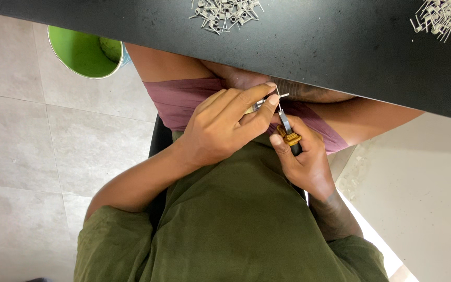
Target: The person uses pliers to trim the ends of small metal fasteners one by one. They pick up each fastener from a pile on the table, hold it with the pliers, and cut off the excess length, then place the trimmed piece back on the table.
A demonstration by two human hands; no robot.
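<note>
Head view: left hand [220, 128] pinching a wire pin [279, 97], right hand [304, 156] gripping a small tool [287, 130], under black table [340, 47] edge.

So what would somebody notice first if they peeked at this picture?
Probably the two hands in the middle, close together over the lap: the left hand pinches a small metal piece that the right hand grips with a pair of pliers. Next, the black table along the top, with two piles of small metal pieces. A bright green bucket stands on the floor, upper left.
</note>
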